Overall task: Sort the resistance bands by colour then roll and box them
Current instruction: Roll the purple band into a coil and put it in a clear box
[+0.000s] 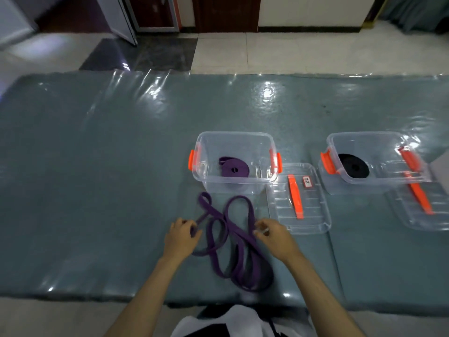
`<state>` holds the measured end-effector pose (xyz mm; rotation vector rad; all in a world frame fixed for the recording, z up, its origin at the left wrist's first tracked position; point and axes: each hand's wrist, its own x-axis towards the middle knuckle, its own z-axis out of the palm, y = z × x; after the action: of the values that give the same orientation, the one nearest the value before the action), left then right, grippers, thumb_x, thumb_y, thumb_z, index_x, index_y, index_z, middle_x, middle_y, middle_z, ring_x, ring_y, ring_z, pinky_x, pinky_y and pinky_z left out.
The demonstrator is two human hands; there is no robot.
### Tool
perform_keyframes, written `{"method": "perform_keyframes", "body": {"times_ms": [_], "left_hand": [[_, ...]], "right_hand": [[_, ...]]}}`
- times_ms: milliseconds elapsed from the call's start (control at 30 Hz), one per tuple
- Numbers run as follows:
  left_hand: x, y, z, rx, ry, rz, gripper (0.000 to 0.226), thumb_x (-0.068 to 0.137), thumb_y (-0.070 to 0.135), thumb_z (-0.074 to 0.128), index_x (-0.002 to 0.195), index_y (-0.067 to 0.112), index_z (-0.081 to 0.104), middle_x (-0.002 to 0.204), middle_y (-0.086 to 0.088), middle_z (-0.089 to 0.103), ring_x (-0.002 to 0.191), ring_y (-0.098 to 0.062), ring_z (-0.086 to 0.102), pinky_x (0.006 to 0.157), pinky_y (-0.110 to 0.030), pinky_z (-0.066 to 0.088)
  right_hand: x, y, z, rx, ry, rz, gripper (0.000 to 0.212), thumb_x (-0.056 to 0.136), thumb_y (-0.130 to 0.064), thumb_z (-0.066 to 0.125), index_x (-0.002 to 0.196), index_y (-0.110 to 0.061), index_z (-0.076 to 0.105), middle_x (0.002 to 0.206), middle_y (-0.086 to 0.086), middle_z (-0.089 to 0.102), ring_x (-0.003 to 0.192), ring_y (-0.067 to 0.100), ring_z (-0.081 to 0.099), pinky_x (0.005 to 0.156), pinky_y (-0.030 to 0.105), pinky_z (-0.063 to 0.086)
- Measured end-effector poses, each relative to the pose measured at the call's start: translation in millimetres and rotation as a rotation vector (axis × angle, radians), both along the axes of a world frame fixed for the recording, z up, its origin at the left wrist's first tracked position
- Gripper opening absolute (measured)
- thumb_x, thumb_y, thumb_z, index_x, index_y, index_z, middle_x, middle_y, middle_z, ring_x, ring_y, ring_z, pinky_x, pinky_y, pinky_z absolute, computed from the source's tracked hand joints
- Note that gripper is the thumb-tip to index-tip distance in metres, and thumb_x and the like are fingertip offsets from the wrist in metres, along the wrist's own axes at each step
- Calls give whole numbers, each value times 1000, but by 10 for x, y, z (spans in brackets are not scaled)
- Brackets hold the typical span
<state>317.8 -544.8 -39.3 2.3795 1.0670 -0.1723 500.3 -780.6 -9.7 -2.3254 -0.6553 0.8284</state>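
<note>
- A loose, flat purple rubber resistance band [228, 242] lies in tangled, overlapping loops on the grey-green table under its shiny clear plastic cover [97, 166], near the front edge and just in front of the left-hand box.
- Its strands cross several times; one narrow loop points up toward the box, a wider rounded loop sits beside it, and the long lower loops trail toward the person.
- A second purple band, rolled into a flat coil [233, 169], rests on the floor of the clear plastic storage box with orange side clips [272, 177].
- A black band rolled into a disc-like coil [353, 166] sits in a second clear box with orange clips [345, 177], well off to the right.
- The left hand [181, 237] has its fingers curled, pinching a strand at the left side of the tangle.
- The right hand [273, 235] has fingertips bunched together, pinching a strand at the right side of the tangle.
- A clear plastic lid with an orange handle strip and a small red-edged label [313, 222] lies flat, just right of the first box.
- Another clear lid with an orange strip [437, 215] lies in front of the second box.
</note>
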Motion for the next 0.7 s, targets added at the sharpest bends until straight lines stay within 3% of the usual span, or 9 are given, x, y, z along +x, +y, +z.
{"method": "perform_keyframes", "body": {"times_ms": [100,200,300,367,433,567,700], "left_hand": [[-182,-99,-118,-189,38,55,50,89,65,72,117,23,73,128,-4,54,125,-26,53,111,-40,45],[-300,-153,-177,-265,58,2,62,77,61,87,120,21,68,127,-1,46,122,-20,47,114,-35,42],[-375,-149,-190,-250,-28,-12,47,77,27,94,114,11,70,119,-4,51,117,-26,57,99,-27,44],[-398,-120,-143,-205,-132,-1,35,77,15,93,104,7,73,106,-4,57,105,-29,63,91,-30,47],[-381,-66,-40,-199,-258,44,33,77,10,92,104,7,74,100,-4,64,99,-28,66,87,-32,50],[-254,90,302,-325,-543,209,46,84,5,88,122,13,64,117,-3,72,107,-17,68,93,-21,50],[-50,234,762,-372,-860,347,42,89,6,83,114,31,61,114,8,72,102,-5,71,87,-13,55]], "right_hand": [[-206,-87,-96,-151,129,33,72,79,-59,84,136,-22,60,132,4,51,120,25,60,104,35,50],[-391,-112,-186,-258,173,107,97,64,-67,89,144,-28,49,136,3,45,125,28,58,106,40,50],[-521,-114,-260,-269,82,121,79,74,-45,89,140,-24,50,135,9,51,120,32,62,102,41,53],[-535,-133,-275,-259,38,97,61,82,-29,82,135,-22,52,132,11,57,115,33,65,97,40,54],[-487,-178,-261,-253,8,62,50,85,-19,75,130,-22,55,126,8,64,110,31,66,92,37,55],[-324,-268,-235,-178,8,-106,37,83,-12,75,117,-22,62,102,0,73,99,26,71,84,35,55],[-205,-267,-221,-107,25,-175,33,85,-8,76,111,-23,63,95,-7,69,90,19,67,77,30,50]]}}
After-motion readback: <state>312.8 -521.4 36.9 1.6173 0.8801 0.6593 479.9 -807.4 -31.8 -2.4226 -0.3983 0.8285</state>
